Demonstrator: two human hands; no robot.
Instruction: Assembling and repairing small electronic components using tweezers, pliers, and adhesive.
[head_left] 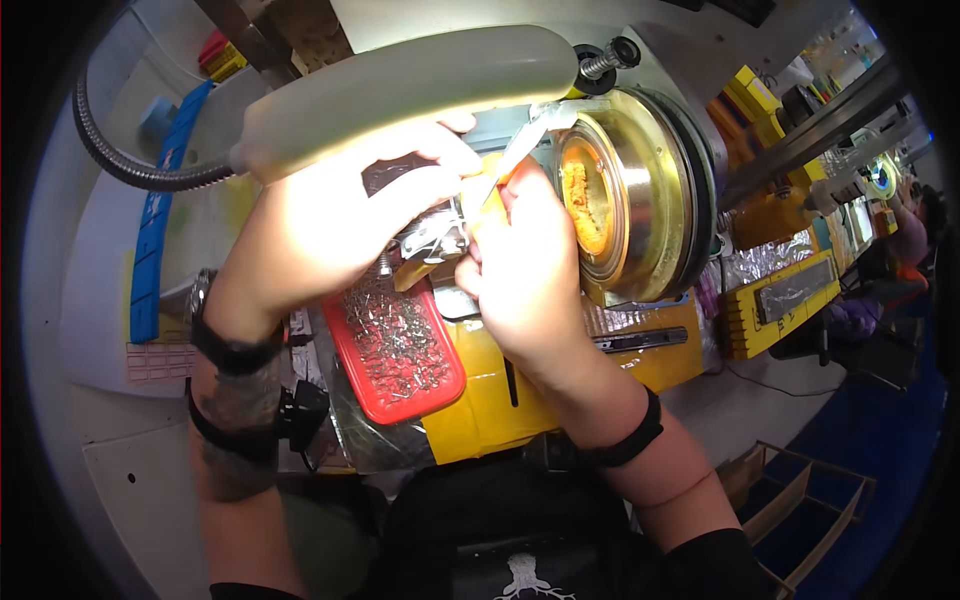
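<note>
My left hand (335, 210) is bent in from the left, brightly lit, its thumb and fingertips closed near the middle of the bench. What sits between those fingertips is washed out by glare. Opposite it, my right hand (530, 265) is closed, pinching a thin yellow piece (488, 205). A pale pointed strip (522, 142) slants up from between the hands. Under the left thumb lies a shiny metallic part (437, 232). Just below the hands is a red tray (374, 408) holding many small metal pieces (395, 345).
A long lamp (410, 95) on a flexible metal neck (130, 175) hangs over my left hand. To my right stands a round brass-coloured housing (650, 190) with an orange brush-like insert (580, 200). A yellow board (480, 400) covers the near bench; a yellow rack (785, 305) stands farther right.
</note>
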